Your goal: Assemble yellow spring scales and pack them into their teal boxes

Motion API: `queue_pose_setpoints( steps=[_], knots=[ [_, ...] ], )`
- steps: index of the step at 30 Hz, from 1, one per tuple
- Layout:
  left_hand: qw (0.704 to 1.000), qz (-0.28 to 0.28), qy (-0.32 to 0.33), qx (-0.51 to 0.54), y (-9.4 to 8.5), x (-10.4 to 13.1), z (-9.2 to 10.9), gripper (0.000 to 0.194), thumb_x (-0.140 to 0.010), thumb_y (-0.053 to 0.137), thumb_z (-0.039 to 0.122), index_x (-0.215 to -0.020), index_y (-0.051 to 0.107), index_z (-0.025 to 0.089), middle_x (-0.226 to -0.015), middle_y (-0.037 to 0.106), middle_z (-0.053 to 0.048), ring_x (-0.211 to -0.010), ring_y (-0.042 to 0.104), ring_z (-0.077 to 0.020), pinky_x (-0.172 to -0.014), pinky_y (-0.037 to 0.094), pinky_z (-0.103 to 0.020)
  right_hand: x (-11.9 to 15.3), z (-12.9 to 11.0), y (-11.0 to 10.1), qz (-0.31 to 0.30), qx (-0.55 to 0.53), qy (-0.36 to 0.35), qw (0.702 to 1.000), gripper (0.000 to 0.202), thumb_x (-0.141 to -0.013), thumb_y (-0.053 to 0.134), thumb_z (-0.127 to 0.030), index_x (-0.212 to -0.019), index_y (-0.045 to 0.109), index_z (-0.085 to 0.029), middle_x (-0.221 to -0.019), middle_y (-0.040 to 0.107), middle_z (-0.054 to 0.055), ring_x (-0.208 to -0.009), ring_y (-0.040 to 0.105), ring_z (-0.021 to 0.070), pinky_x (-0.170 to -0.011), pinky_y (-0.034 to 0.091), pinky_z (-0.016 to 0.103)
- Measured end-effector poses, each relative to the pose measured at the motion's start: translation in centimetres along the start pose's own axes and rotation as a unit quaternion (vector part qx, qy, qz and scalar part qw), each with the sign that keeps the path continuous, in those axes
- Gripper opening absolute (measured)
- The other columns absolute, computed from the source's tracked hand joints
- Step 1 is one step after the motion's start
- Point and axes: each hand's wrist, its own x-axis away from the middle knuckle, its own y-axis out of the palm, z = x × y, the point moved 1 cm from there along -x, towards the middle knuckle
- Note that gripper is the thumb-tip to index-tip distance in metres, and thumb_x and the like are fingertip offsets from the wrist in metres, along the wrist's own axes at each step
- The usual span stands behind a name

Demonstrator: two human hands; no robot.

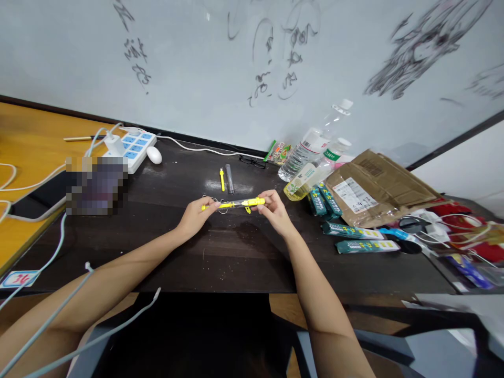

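A slim yellow pen-like stick [234, 203] with a clear middle section is held level above the dark table [181, 173]. My left hand [197, 216] pinches its left end between thumb and fingers. At the right end, my right hand [274, 212] has thumb and fingers closed on the yellow part. A small yellow piece [248, 210] shows just below the stick, near my right fingers; whether it is joined on, I cannot tell. Thin wire-like loops [223, 211] lie beneath the stick. Farther back rest a short yellow piece [222, 179] and a clear tube [230, 178].
At the left are a power strip [137, 149], a white mouse [154, 155] and a phone [43, 194]. Two bottles [303, 155] lean against the whiteboard [189, 68]. Green boxes [366, 246] and a brown package [378, 184] lie at the right. White cables [62, 236] cross the left side.
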Motion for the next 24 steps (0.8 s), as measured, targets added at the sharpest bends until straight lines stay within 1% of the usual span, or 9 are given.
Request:
queue_pose_setpoints(
  steps=[3,6,10,12,14,16,18,21,24],
  knots=[
    [1.000,0.001,0.002,0.001,-0.02,-0.02,-0.04,0.035,-0.084,0.051,0.048,-0.070,0.059,0.017,-0.066,0.054,0.003,-0.065,0.048,-0.0132,-0.063,0.035,-0.025,0.00,0.10,0.01,-0.002,0.001,0.013,1.000,0.035,-0.078,0.068,-0.045,-0.095,0.046,-0.023,-0.068,0.058,-0.004,-0.061,0.057,0.0108,-0.058,0.045,0.024],
    [1.000,0.000,0.003,0.003,-0.08,-0.05,-0.05,0.033,-0.084,0.051,0.047,-0.070,0.059,0.017,-0.066,0.054,0.003,-0.065,0.048,-0.0130,-0.064,0.035,-0.025,0.00,0.23,0.10,-0.001,0.005,0.027,1.000,0.034,-0.078,0.066,-0.046,-0.091,0.045,-0.023,-0.057,0.054,-0.008,-0.048,0.046,0.0077,-0.052,0.040,0.022],
    [1.000,0.003,0.003,0.006,-0.13,-0.11,-0.12,0.033,-0.085,0.052,0.046,-0.070,0.058,0.017,-0.067,0.056,0.002,-0.065,0.049,-0.0130,-0.064,0.035,-0.025,-0.05,0.28,0.27,-0.013,-0.001,0.026,1.000,0.035,-0.079,0.065,-0.047,-0.080,0.040,-0.023,-0.044,0.039,-0.013,-0.040,0.032,0.0054,-0.053,0.044,0.024],
    [1.000,0.000,0.007,0.012,-0.09,-0.13,-0.13,0.033,-0.085,0.052,0.046,-0.070,0.059,0.017,-0.069,0.057,0.002,-0.067,0.049,-0.0133,-0.065,0.035,-0.025,-0.09,0.33,0.28,-0.013,0.000,0.022,1.000,0.037,-0.080,0.064,-0.048,-0.077,0.037,-0.023,-0.041,0.034,-0.015,-0.038,0.030,0.0053,-0.054,0.046,0.025],
    [1.000,-0.004,0.009,0.018,-0.03,-0.13,-0.09,0.033,-0.086,0.051,0.046,-0.071,0.060,0.017,-0.069,0.058,0.002,-0.068,0.050,-0.0136,-0.066,0.036,-0.025,-0.15,0.43,0.21,0.002,0.006,0.015,1.000,0.037,-0.080,0.063,-0.049,-0.076,0.037,-0.023,-0.041,0.033,-0.014,-0.038,0.030,0.0057,-0.054,0.047,0.025],
    [1.000,-0.007,0.007,0.020,0.02,-0.14,-0.01,0.035,-0.086,0.050,0.047,-0.071,0.061,0.017,-0.070,0.059,0.002,-0.069,0.051,-0.0137,-0.067,0.036,-0.025,-0.23,0.52,0.12,0.025,0.013,0.007,1.000,0.036,-0.080,0.064,-0.048,-0.076,0.038,-0.023,-0.044,0.036,-0.013,-0.039,0.036,0.0063,-0.052,0.048,0.025],
    [1.000,-0.008,0.006,0.018,0.04,-0.15,0.08,0.036,-0.086,0.050,0.048,-0.070,0.062,0.017,-0.069,0.059,0.002,-0.069,0.051,-0.0139,-0.067,0.037,-0.025,-0.31,0.54,0.02,0.050,0.012,-0.004,0.999,0.035,-0.076,0.068,-0.046,-0.081,0.042,-0.023,-0.055,0.045,-0.010,-0.046,0.045,0.0074,-0.053,0.050,0.024],
    [1.000,-0.009,0.004,0.009,0.02,-0.16,0.17,0.038,-0.086,0.049,0.049,-0.070,0.062,0.017,-0.068,0.058,0.002,-0.068,0.051,-0.0140,-0.066,0.037,-0.025,-0.36,0.37,-0.12,0.075,0.009,-0.027,0.997,0.039,-0.070,0.075,-0.040,-0.095,0.049,-0.024,-0.081,0.055,-0.003,-0.064,0.056,0.0101,-0.062,0.055,0.027],
    [1.000,-0.014,0.004,0.002,-0.01,-0.12,0.25,0.038,-0.086,0.049,0.049,-0.070,0.062,0.017,-0.067,0.057,0.002,-0.067,0.050,-0.0138,-0.065,0.036,-0.025,-0.31,0.17,-0.25,0.072,0.023,-0.032,0.997,0.036,-0.071,0.075,-0.039,-0.096,0.053,-0.024,-0.090,0.056,0.001,-0.077,0.058,0.0128,-0.071,0.056,0.029]
  ],
)
